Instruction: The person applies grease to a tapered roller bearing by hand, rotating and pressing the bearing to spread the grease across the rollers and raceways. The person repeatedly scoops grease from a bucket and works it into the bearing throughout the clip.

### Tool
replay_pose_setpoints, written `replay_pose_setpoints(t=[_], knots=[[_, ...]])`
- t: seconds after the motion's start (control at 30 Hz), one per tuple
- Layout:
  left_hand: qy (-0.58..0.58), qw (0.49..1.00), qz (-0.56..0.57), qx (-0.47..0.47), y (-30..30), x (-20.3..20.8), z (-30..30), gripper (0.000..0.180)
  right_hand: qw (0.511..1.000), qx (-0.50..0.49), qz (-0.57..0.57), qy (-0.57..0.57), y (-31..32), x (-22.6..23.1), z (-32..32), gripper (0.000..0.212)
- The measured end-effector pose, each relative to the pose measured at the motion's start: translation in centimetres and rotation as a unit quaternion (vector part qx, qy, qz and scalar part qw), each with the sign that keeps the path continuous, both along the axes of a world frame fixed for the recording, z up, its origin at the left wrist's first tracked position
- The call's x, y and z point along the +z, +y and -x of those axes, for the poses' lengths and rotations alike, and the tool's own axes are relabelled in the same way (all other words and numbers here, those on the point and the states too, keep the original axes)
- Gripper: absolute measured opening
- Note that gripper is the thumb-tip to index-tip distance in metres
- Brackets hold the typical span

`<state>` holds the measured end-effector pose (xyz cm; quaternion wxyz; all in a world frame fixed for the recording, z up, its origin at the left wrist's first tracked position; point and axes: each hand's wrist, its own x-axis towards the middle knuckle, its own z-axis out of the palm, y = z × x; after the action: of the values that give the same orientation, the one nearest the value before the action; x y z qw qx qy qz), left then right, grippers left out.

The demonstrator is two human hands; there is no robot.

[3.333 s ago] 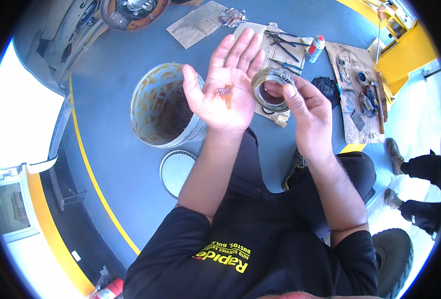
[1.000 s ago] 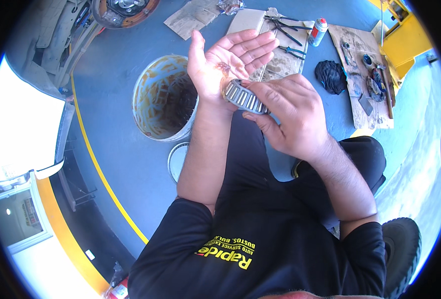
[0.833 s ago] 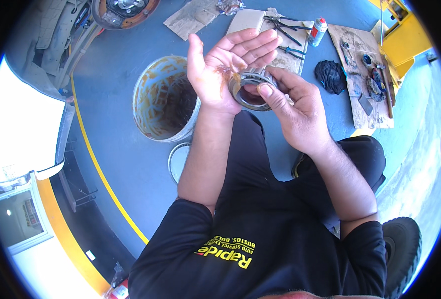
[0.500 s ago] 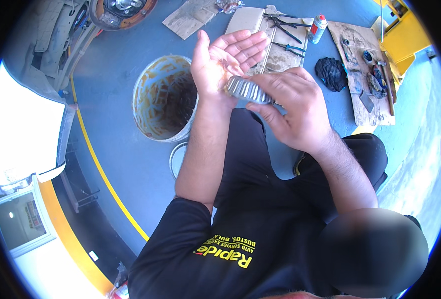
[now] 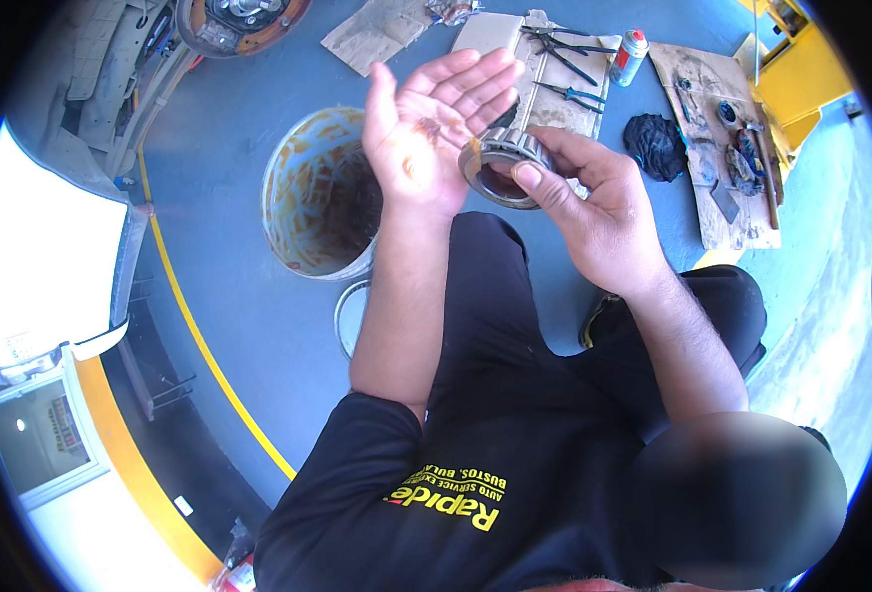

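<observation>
A tapered roller bearing (image 5: 508,160) is gripped between the thumb and fingers of my right hand (image 5: 604,202). Its ring opening is tilted toward me, and a dab of brown grease sits on its left edge. My left hand (image 5: 431,133) is held palm up with the fingers stretched out, just left of the bearing. Brown-orange grease (image 5: 414,166) is smeared on that palm. Below and to the left of my left hand stands a bucket (image 5: 283,183), its inner wall streaked with the same sort of grease; my hand and forearm cover its right side.
On the floor, cardboard sheets carry pliers (image 5: 572,95) and dirty hand tools. A spray can (image 5: 629,57) and a crumpled black bag (image 5: 654,147) lie between them. A round lid-like rim (image 5: 349,321) shows beside my left forearm. A brake assembly (image 5: 239,22) is at the upper left.
The bearing has turned so its open face shows, and it has come away from the palm's heel toward the fingers. My left hand has shifted slightly left, uncovering grease on the palm.
</observation>
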<state>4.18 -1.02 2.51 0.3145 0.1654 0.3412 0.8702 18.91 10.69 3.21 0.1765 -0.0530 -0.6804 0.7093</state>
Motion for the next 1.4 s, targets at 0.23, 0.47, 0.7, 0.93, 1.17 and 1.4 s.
replay_pose_setpoints(t=[0.23, 0.47, 0.7, 0.93, 1.17, 1.4], knots=[[0.272, 0.956, -0.012, 0.111, -0.9, -1.0, -0.9, 0.061, 0.986, -0.006, 0.142, -0.089, 0.7, -0.4, 0.3, 0.033], [0.413, 0.878, 0.230, 0.078, -2.3, -1.2, -1.4, 0.080, 0.981, 0.002, 0.177, -0.086, 2.2, 0.5, 0.1, 0.035], [0.357, 0.908, 0.215, 0.045, -2.3, -1.4, -0.7, 0.064, 0.989, 0.001, 0.129, -0.071, 2.1, 0.2, -0.1, 0.035], [0.131, 0.981, 0.087, -0.111, -1.9, -2.2, -1.7, 0.054, 0.989, 0.020, 0.148, -0.013, 2.2, 0.4, -0.4, 0.036], [0.002, 0.980, -0.010, -0.198, -2.5, -3.0, -1.5, 0.061, 0.984, 0.021, 0.178, -0.010, 2.5, 0.7, -0.5, 0.031], [0.193, 0.978, -0.009, -0.076, -1.4, -0.8, -1.0, 0.059, 0.987, 0.008, 0.156, -0.018, 2.3, 1.1, -0.4, 0.031]])
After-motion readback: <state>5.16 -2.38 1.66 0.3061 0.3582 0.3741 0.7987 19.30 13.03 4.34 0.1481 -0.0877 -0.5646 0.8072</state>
